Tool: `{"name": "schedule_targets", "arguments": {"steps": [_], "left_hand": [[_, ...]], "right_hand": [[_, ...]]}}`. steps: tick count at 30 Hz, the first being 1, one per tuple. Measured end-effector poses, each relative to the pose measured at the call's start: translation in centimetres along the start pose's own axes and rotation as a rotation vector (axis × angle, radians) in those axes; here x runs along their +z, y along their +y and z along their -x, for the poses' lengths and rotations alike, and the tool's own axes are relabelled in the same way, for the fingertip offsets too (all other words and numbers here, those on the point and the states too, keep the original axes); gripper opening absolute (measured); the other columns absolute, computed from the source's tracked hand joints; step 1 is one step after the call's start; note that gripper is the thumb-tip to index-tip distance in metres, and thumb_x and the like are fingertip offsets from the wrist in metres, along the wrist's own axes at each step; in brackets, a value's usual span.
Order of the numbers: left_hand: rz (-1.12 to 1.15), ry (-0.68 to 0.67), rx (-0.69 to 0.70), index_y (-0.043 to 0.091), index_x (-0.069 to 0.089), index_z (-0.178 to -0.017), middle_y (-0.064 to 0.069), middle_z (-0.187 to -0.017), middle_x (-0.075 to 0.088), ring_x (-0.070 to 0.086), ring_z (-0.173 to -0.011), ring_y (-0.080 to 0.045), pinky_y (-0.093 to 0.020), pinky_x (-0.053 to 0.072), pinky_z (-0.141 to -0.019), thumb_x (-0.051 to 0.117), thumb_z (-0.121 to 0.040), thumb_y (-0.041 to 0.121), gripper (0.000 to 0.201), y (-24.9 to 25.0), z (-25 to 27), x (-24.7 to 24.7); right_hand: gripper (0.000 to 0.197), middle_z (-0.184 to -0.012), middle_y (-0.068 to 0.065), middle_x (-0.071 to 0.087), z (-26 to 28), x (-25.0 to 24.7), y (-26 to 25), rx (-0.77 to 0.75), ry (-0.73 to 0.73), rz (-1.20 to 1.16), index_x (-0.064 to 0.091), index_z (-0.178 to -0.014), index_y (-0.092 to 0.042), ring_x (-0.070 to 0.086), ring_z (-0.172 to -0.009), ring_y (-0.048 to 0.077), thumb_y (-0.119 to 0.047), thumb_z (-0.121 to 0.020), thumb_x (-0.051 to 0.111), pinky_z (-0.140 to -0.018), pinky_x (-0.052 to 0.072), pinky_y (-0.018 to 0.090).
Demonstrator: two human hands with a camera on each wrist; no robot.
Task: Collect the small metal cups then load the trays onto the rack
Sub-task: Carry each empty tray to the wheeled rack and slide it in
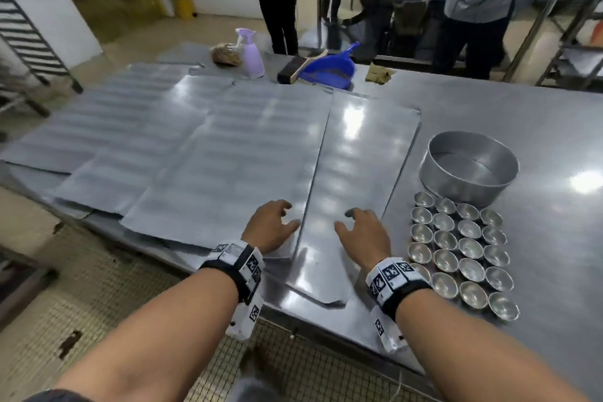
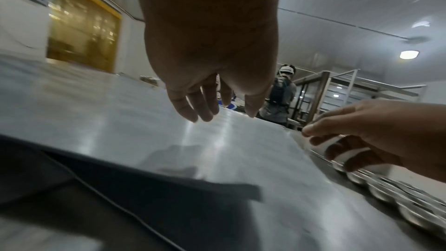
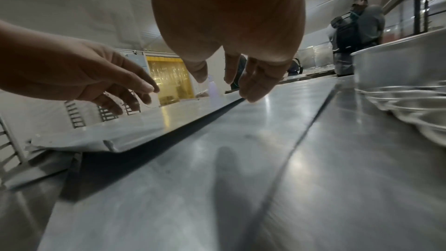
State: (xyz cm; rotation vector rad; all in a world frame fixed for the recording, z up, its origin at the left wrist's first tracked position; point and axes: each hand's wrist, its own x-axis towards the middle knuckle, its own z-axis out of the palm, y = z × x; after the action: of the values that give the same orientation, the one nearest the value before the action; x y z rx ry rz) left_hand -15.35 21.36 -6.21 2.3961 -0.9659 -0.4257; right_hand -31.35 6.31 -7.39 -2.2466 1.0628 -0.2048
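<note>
Plainly, with my left hand [image 1: 272, 227] and right hand [image 1: 363, 232] both empty, fingers loosely spread over the flat shiny tray [image 1: 352, 173] lying beside the small metal cups [image 1: 463, 248] on the table [image 1: 538, 127], I judge it thin, light, stiff and slippery, best gripped at its near edge.

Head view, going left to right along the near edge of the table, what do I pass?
Overlapping trays → left hand → shiny tray → right hand → small metal cups. The round pan sits behind the cups, farther back.
</note>
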Motion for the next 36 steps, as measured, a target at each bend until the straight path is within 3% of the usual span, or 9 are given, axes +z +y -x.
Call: {"name": "schedule_targets", "arguments": {"steps": [8,17,21,27,32,36], "left_hand": [[-0.042,0.074,-0.189,0.017,0.047,-0.142,-0.014,-0.140,0.049,0.051,-0.127,-0.031,-0.042,0.043,-0.106,0.068,-0.087,0.043,0.064,-12.2,-6.4,-9.8],[-0.206,0.011,-0.356,0.023,0.037,-0.147,-0.014,-0.149,0.036,0.034,-0.135,-0.039,-0.053,0.040,-0.105,0.066,-0.084,0.052,0.075,-23.6,-15.1,-16.4],[-0.166,-0.013,-0.436,0.019,0.031,-0.148,-0.016,-0.150,0.029,0.026,-0.137,-0.039,-0.052,0.037,-0.105,0.065,-0.080,0.051,0.083,-26.2,-17.3,-16.9],[-0.012,0.064,-0.519,0.015,0.029,-0.149,-0.021,-0.142,0.034,0.035,-0.131,-0.042,-0.049,0.040,-0.102,0.070,-0.074,0.051,0.093,-27.0,-20.2,-16.1],[0.086,0.045,-0.560,0.014,0.029,-0.152,-0.022,-0.146,0.032,0.043,-0.130,-0.045,-0.049,0.041,-0.108,0.075,-0.074,0.052,0.098,-28.0,-22.7,-16.1],[0.162,0.043,-0.546,0.010,0.048,-0.134,-0.021,-0.133,0.048,0.056,-0.113,-0.044,-0.049,0.049,-0.099,0.073,-0.058,0.067,0.098,-28.8,-24.0,-16.1]], "right_hand": [[0.056,-0.140,0.010,0.047,-6.7,6.2,-8.7,0.019,-0.047,-0.033,0.049,-0.138,-0.019,0.052,-0.124,0.028,-0.051,-0.092,0.055,-0.101,0.044,0.040],[0.070,-0.148,0.015,0.040,-13.4,11.4,-13.4,0.248,0.022,0.020,0.037,-0.148,-0.017,0.036,-0.137,0.035,-0.051,-0.090,0.058,-0.106,0.039,0.047],[0.074,-0.149,0.016,0.038,-14.5,12.1,-13.4,0.370,0.073,0.074,0.033,-0.151,-0.019,0.032,-0.137,0.037,-0.048,-0.089,0.059,-0.108,0.035,0.048],[0.075,-0.142,0.018,0.041,-16.0,12.5,-12.1,0.459,0.102,-0.076,0.031,-0.151,-0.014,0.041,-0.129,0.037,-0.042,-0.088,0.061,-0.104,0.040,0.044],[0.064,-0.131,0.015,0.051,-18.2,12.2,-11.6,0.442,0.116,-0.179,0.042,-0.142,-0.013,0.056,-0.114,0.035,-0.042,-0.089,0.062,-0.093,0.048,0.038],[0.066,-0.127,0.009,0.060,-19.2,12.4,-11.0,0.424,0.116,-0.209,0.042,-0.141,-0.019,0.061,-0.109,0.032,-0.052,-0.087,0.061,-0.088,0.050,0.037]]}}
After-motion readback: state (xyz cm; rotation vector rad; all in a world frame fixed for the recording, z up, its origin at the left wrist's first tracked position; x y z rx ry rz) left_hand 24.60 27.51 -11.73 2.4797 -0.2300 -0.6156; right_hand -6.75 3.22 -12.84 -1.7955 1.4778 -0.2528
